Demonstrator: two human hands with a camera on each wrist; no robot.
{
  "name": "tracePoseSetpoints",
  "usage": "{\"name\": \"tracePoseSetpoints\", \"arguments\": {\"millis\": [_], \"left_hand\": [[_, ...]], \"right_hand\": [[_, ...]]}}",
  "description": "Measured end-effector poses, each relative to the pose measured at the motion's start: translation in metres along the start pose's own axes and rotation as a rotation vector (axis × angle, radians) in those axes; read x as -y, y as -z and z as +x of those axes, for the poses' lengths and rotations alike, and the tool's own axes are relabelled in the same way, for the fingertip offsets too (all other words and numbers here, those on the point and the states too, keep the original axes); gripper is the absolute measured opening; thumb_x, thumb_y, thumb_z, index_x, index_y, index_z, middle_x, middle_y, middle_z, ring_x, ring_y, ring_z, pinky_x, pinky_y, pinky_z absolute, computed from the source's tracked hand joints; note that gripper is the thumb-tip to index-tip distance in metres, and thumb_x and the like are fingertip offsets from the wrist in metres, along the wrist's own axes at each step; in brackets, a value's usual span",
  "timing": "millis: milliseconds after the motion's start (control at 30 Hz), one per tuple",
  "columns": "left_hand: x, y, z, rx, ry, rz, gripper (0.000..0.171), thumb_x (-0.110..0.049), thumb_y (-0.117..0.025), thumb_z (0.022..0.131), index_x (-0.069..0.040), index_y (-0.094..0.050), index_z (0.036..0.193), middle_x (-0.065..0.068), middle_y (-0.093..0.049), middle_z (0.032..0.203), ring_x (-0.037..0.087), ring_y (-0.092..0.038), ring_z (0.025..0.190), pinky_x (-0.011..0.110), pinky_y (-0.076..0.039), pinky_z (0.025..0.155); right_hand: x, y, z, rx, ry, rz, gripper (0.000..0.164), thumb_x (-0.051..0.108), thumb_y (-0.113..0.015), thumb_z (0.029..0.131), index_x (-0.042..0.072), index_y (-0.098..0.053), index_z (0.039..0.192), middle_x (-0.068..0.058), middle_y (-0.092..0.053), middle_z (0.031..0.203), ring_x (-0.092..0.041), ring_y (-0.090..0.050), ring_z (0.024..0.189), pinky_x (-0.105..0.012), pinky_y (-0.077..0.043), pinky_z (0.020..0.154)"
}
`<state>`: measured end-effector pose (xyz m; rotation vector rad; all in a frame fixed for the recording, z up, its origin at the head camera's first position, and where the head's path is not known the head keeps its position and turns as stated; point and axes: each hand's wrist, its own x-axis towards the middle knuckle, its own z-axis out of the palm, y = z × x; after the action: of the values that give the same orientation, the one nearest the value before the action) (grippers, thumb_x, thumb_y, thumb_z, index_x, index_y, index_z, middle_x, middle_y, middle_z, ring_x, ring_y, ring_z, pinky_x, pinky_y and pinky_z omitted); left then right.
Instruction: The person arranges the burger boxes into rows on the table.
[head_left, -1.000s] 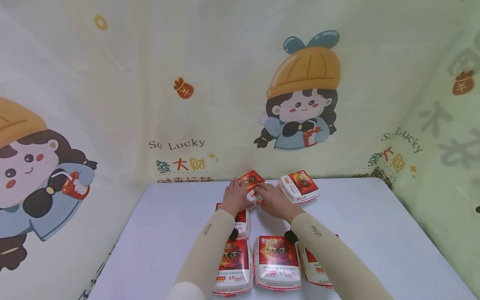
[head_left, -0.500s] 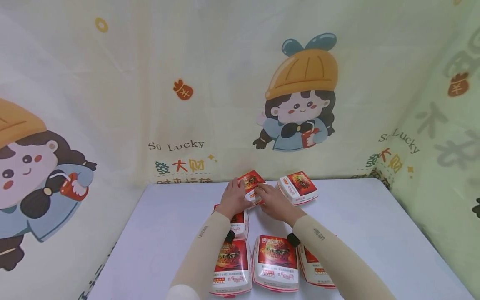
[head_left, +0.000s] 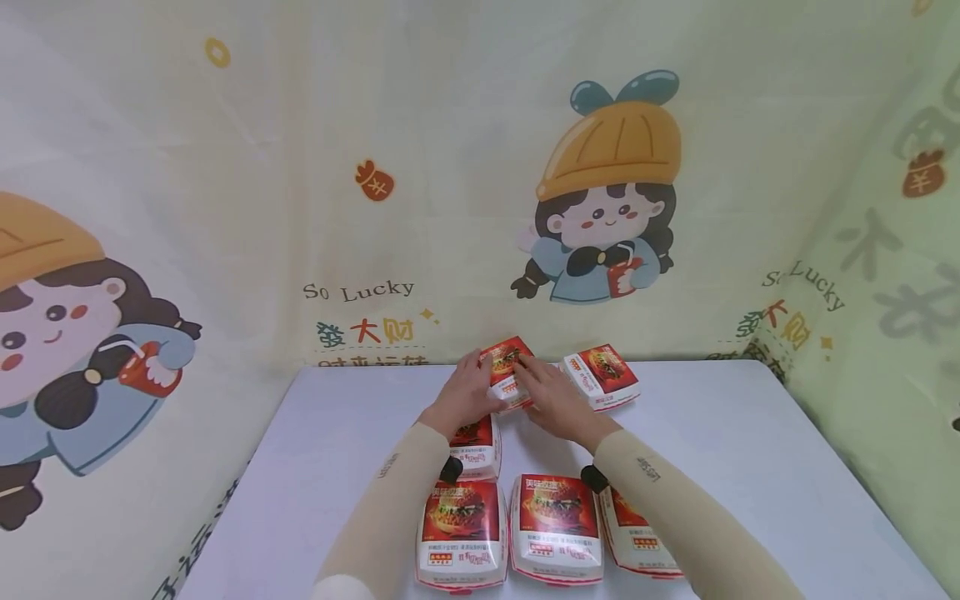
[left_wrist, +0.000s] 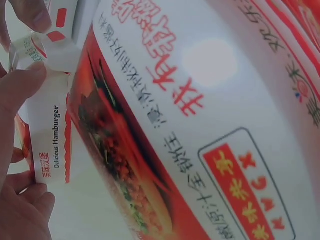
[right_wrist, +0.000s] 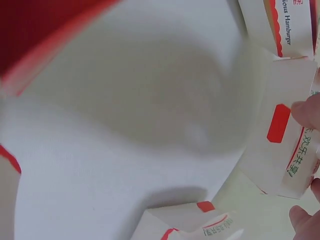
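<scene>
As the left hand (head_left: 467, 393) and right hand (head_left: 557, 400) grip one box (head_left: 506, 373), five other boxes (head_left: 557, 529) sit nearby, contents hidden.

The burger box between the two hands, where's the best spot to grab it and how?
Probably take the burger box by its left and right side walls, one hand coming from each side, much as the left hand and right hand do. It's broad, its flat lid gives little to pinch, and the backdrop looks close behind it.

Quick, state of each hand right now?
Left hand: closed, holding a hamburger box by its left side.
Right hand: closed, holding the same hamburger box, right side.
</scene>
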<state>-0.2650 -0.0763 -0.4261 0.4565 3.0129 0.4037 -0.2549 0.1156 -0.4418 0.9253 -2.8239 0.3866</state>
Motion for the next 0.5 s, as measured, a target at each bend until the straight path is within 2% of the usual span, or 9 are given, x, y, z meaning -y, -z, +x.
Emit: {"name": "tracePoseSetpoints", "arguments": {"millis": [200,500], "left_hand": [[-0.001,0.005,-0.003,0.024,-0.067,0.004,0.093,-0.044,-0.075,0.086,-0.005,-0.027,0.155,0.017,-0.024,0.161,0.030,-0.027,0.148,0.042,-0.038,0.117],[-0.003,0.013,-0.009,0.041,-0.125,-0.082,0.093,-0.041,-0.076,0.085,-0.010,-0.025,0.156,0.015,-0.022,0.162,0.030,-0.026,0.147,0.045,-0.042,0.114]], "right_hand": [[-0.003,0.004,-0.003,-0.020,0.043,-0.031,0.086,0.017,-0.082,0.081,0.005,-0.036,0.152,-0.015,-0.033,0.159,-0.034,-0.036,0.145,-0.051,-0.037,0.116],[-0.005,0.010,-0.007,-0.021,0.104,-0.052,0.100,0.022,-0.087,0.076,0.008,-0.029,0.156,-0.012,-0.026,0.164,-0.032,-0.028,0.150,-0.051,-0.032,0.119]]}}
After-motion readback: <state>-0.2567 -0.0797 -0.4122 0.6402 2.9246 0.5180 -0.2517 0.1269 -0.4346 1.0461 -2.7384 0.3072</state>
